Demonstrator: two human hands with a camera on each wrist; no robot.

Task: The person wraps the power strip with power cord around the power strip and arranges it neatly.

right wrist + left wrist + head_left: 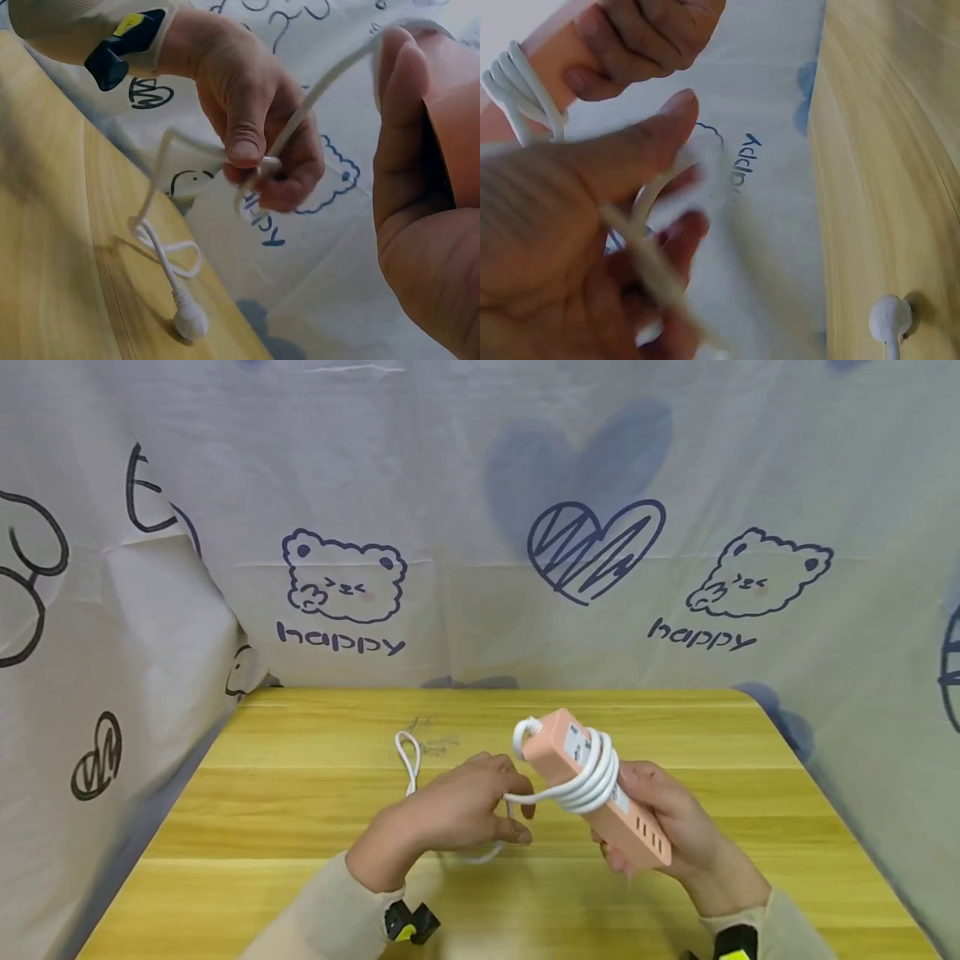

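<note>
A peach-coloured power strip (627, 837) is held tilted above the table by my right hand (681, 825), its fingers round the lower end. Several turns of white power cord (592, 783) wrap the strip near its upper end. From these turns the cord runs left to my left hand (459, 803), which holds it with curled fingers and the thumb close by. Beyond the left hand the cord hangs to the table, where a loop (409, 758) lies. The white plug (191, 318) rests on the wood in the right wrist view; in the head view it is hidden.
The wood-grain table (285, 818) spreads under both hands. A pale cloth (465, 527) with bear, heart and "happy" drawings hangs behind it and along the sides. Faint dark marks (435, 745) show on the tabletop near the cord loop.
</note>
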